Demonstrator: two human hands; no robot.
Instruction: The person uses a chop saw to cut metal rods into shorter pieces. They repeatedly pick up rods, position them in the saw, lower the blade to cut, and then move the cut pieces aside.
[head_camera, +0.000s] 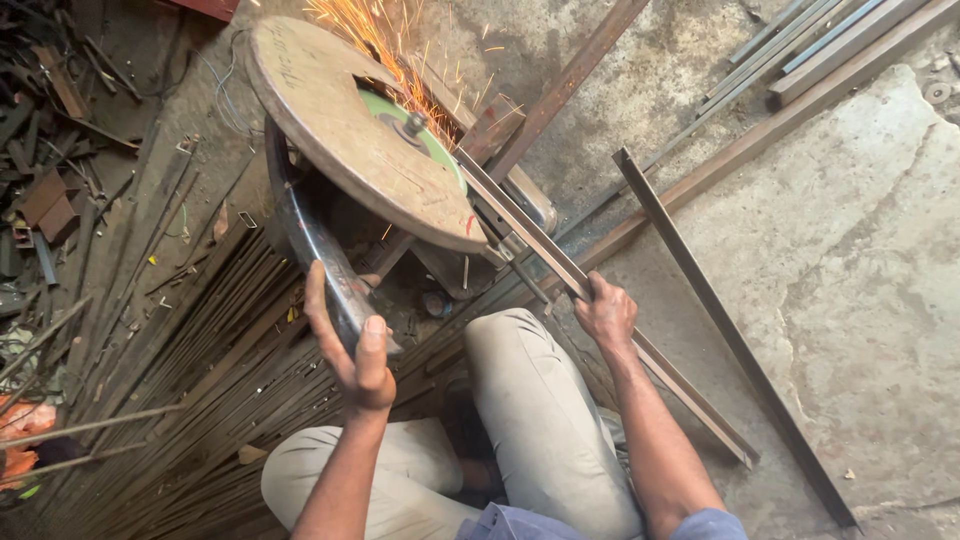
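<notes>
Upper centre of the frame: large round guard (340, 120) of a chop saw tipped down, green cutting disc (425, 150) throwing sparks (370, 30) where it meets a long steel angle bar (600, 310) running to lower right; best fed slowly, bar kept flat and pinned; left hand (350, 340) at centre-left, fingers half curled against the saw's curved handle (310, 240); right hand (605, 315) closed around the bar; cut point hidden behind guard; clamp and base hard to make out.
</notes>
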